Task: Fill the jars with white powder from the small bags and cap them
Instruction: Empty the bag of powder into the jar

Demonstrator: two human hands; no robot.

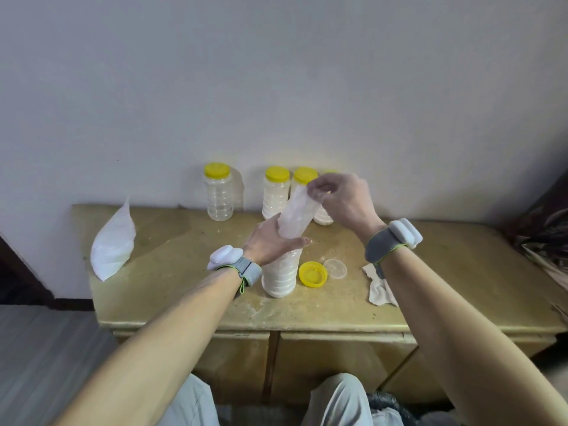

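**Emptying a small bag into the open jar**

Pouring is the step in hand. The left hand (267, 244) is curled tight round the lower end of the small bag (296, 219), holding it to the mouth of the open jar (279, 278) at the middle of the table (184, 302). The right hand (341, 198) pinches the bag's upper end, lifted toward one o'clock. The bag looks almost spent and the jar nearly full. The next move probably calls for shaking out the remainder, setting the bag aside, then fitting the clear disc (335, 267) and the yellow lid (313, 273), both lying at three o'clock of the jar.

Count: five jars, it seems. One is open. Four are capped at twelve o'clock: an empty jar (218, 195), two filled jars (276, 195), and one mostly hidden behind the right hand. There are two bags, the second a full bag (113, 241) at nine o'clock. One loose lid, one disc, and one crumpled rag (379, 290) at four o'clock.
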